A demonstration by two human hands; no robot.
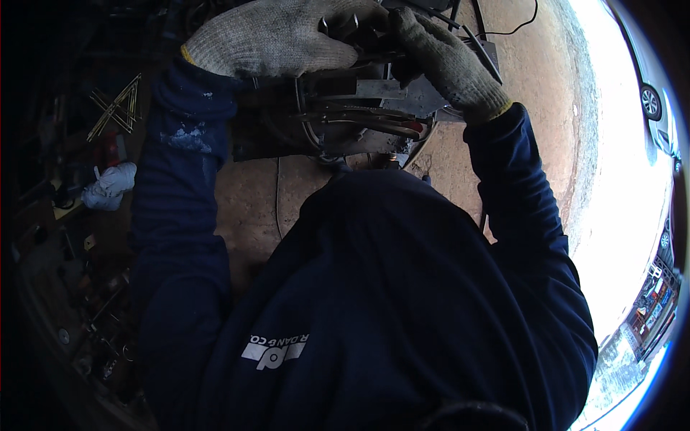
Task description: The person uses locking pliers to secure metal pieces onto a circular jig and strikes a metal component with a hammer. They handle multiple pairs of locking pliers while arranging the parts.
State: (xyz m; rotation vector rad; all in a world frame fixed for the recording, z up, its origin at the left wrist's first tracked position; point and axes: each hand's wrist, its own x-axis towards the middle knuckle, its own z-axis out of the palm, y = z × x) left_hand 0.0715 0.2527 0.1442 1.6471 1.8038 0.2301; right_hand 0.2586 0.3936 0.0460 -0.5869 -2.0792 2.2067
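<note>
At the top of the head view, my left hand (277,39) wears a grey knit glove with a yellow cuff edge. Its fingers curl around a small shiny, curved metal piece (338,26) whose kind is unclear. Opposite it, my right hand (453,68), gloved the same way, bends its fingers in toward the left. Between them are dark metal parts in shadow, and what the right fingers grip is hidden. Just below the hands lie a flat metal bar (381,89) and a pair of long dark handles (374,115), one with a red patch near its end, on a dark metal bench.
Thin yellowish rods (118,108) lie crossed at the left, above a crumpled pale cloth (109,187). Assorted metal items clutter the shadowed lower left. A black cable (514,29) curves over the brown floor (535,93). Parked cars (650,100) stand outside at the bright right.
</note>
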